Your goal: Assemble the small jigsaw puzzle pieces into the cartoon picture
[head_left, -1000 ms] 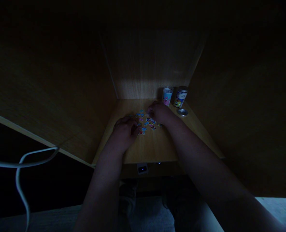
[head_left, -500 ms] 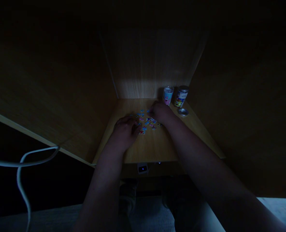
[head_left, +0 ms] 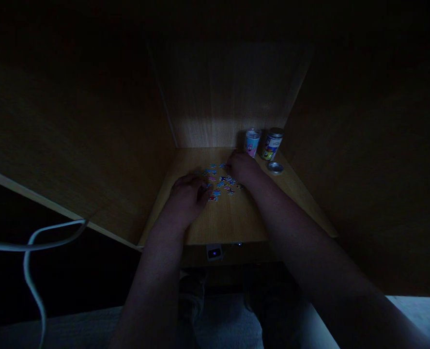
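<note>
Several small colourful jigsaw puzzle pieces point(head_left: 220, 184) lie scattered on the wooden desk top point(head_left: 229, 220), blue, pink and red among them. At their left edge rests my left hand point(head_left: 189, 194), fingers curled, the thumb bent toward the pieces; whatever its fingertips hold is hidden. My right hand point(head_left: 241, 166) is over the far right side of the pieces, fingers bent down and closed together. Dim light and the back of that hand keep me from seeing what is between its fingers.
Behind my right hand stands an open clear jar point(head_left: 252, 141) with a pink and blue label. Beside it is a lidded jar point(head_left: 272, 144), and a round metal lid point(head_left: 275, 167) lies in front. Wooden panels enclose the desk. A white cable point(head_left: 31, 252) hangs at left.
Almost nothing differs. My right hand has shifted very slightly, and the whole view has moved a touch; both hands stay by the puzzle pieces.
</note>
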`<action>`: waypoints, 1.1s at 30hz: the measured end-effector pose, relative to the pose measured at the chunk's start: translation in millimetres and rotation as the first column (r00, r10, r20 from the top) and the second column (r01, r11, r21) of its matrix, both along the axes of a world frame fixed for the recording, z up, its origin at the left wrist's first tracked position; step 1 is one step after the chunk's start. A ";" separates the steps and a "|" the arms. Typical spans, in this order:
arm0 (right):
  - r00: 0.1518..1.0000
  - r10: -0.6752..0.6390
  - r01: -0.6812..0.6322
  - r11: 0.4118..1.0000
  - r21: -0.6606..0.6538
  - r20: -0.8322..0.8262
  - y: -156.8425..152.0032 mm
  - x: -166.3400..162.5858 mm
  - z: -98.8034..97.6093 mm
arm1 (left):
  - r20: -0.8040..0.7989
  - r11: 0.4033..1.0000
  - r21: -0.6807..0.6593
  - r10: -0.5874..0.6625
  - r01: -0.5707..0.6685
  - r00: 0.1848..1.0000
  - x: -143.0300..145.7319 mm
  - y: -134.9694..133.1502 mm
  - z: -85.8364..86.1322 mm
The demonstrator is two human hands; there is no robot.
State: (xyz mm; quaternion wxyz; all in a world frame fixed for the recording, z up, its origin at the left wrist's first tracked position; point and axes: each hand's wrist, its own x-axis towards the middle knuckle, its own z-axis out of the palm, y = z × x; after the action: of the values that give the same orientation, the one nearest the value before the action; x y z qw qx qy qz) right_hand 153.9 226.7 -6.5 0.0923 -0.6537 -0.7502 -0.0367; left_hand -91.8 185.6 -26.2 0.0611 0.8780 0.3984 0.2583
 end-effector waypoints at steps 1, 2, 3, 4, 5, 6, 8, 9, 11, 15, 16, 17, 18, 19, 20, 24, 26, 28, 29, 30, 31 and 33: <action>1.000 0.006 -0.006 1.000 -0.002 -0.001 -0.1 -0.3 0.5 | -0.001 1.000 0.000 0.006 -0.006 1.000 0.0 -0.2 -0.1; 1.000 0.014 -0.014 1.000 -0.004 -0.001 -0.3 -0.6 1.0 | 0.004 1.000 0.003 0.014 -0.014 1.000 0.0 -0.4 -0.1; 1.000 0.024 -0.024 1.000 -0.007 -0.003 -0.5 -1.1 1.3 | 0.007 1.000 0.006 0.020 -0.020 1.000 0.0 -0.7 -0.1; 0.999 0.034 -0.034 0.999 -0.009 -0.005 -0.7 -1.6 1.6 | 0.011 1.000 0.009 0.023 -0.023 1.000 0.0 -0.9 0.0; 0.999 0.043 -0.043 0.999 -0.012 -0.008 -1.0 -2.0 1.9 | 0.012 1.000 0.010 0.020 -0.020 1.000 0.0 -1.1 0.1; 0.999 0.052 -0.053 0.999 -0.014 -0.012 -1.2 -2.2 2.2 | 0.012 1.000 0.011 0.017 -0.017 1.000 -0.1 -1.3 0.2; 0.997 0.067 -0.068 0.998 -0.018 -0.023 -1.8 -1.8 3.1 | 0.013 1.000 0.011 0.016 -0.017 1.000 -0.2 -1.4 0.5; 0.997 0.073 -0.073 0.997 -0.018 -0.029 -2.2 -1.1 3.7 | 0.014 1.000 0.011 0.019 -0.019 1.000 -0.2 -1.3 0.5; 0.996 0.077 -0.077 0.997 -0.016 -0.042 -3.0 0.8 5.5 | 0.016 1.000 0.008 0.017 -0.017 1.000 -0.5 -1.0 0.6; 0.997 0.048 -0.048 0.999 -0.006 -0.058 -5.5 4.6 10.1 | 0.005 1.000 0.003 -0.004 0.004 1.000 -1.4 -0.2 0.4; 0.998 0.036 -0.036 0.999 -0.005 -0.058 -6.4 5.3 11.2 | 0.006 1.000 0.003 -0.002 0.002 1.000 -1.6 0.0 0.3; 0.998 0.023 -0.023 1.000 -0.004 -0.057 -7.3 5.8 12.1 | 0.007 1.000 0.003 0.002 -0.002 1.000 -1.8 0.1 0.1; 0.998 0.008 -0.009 1.000 -0.006 -0.055 -8.3 6.3 13.0 | 0.008 1.000 0.002 0.006 -0.006 1.000 -1.9 0.1 0.0; 0.999 -0.006 0.005 1.000 -0.010 -0.052 -9.4 6.7 13.6 | 0.008 1.000 0.000 0.008 -0.008 1.000 -2.0 0.1 0.1; 0.999 -0.019 0.018 1.000 -0.016 -0.047 -10.4 7.1 14.1 | 0.007 1.000 -0.004 0.009 -0.009 1.000 -2.0 -0.1 0.2; 0.999 -0.041 0.039 0.998 -0.057 -0.028 -12.9 8.4 13.8 | 0.003 1.000 -0.013 0.010 -0.010 1.000 -1.8 -1.0 1.5; 0.999 -0.037 0.035 0.996 -0.080 -0.025 -12.3 8.5 12.5 | -0.001 1.000 -0.010 0.008 -0.008 1.000 -1.7 -1.1 1.9; 0.999 -0.031 0.029 0.995 -0.095 -0.027 -10.5 8.3 11.1 | -0.005 1.000 -0.007 0.008 -0.008 1.000 -1.6 -0.8 1.6; 0.999 -0.029 0.026 0.995 -0.099 -0.029 -9.4 8.2 10.4 | -0.007 1.000 -0.004 0.006 -0.006 1.000 -1.6 -0.4 1.2; 0.999 -0.028 0.025 0.995 -0.102 -0.033 -8.3 8.3 9.8 | -0.007 1.000 0.000 0.003 -0.003 1.000 -1.7 -0.1 0.7; 0.999 -0.026 0.022 0.994 -0.104 -0.038 -7.3 8.4 9.4 | -0.004 1.000 0.003 -0.001 0.001 1.000 -1.7 0.3 0.1; 0.998 -0.024 0.019 0.994 -0.106 -0.050 -5.8 8.8 8.8 | 0.002 1.000 0.011 -0.005 0.005 1.000 -1.9 0.8 -0.9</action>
State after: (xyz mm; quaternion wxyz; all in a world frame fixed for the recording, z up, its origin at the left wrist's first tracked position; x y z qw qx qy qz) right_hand 162.7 220.9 2.3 0.0767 -0.6664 -0.7414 0.0187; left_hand -93.7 186.5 -27.1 0.0571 0.8790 0.3947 0.2614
